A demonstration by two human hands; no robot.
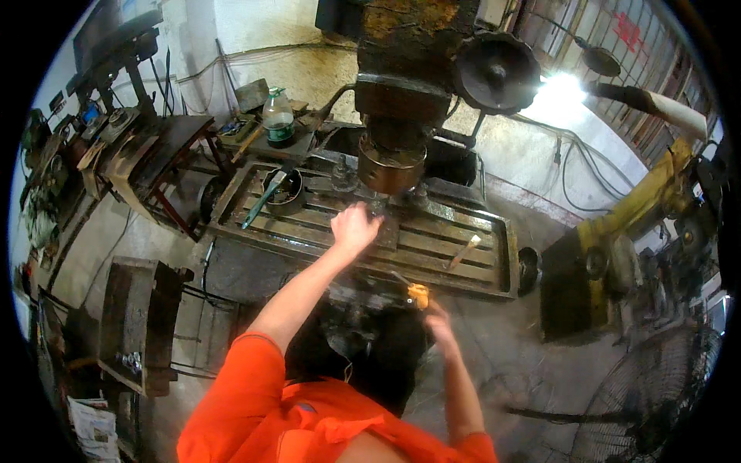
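Observation:
My left hand [355, 228] reaches over the slotted machine table [318, 241], right below the spindle head [391, 163]. Its fingers are curled at the work area, and whatever they grip is hidden. Lower and to the right, in front of the table's front edge, my right hand [441, 327] is closed around a yellow-orange tool [418, 295]. A thin tip extends from this tool up and left toward the table; it resembles an air blow gun, though its exact kind is unclear. A brush [465, 251] with pale bristles lies on the table's right part.
On the table's left stands a round pot [285, 193] with a teal-handled brush [262, 199] across it. Behind it is a clear bottle [278, 117] with greenish liquid. A metal bin [137, 324] stands at left, a yellow machine [617, 224] and a fan [656, 386] at right.

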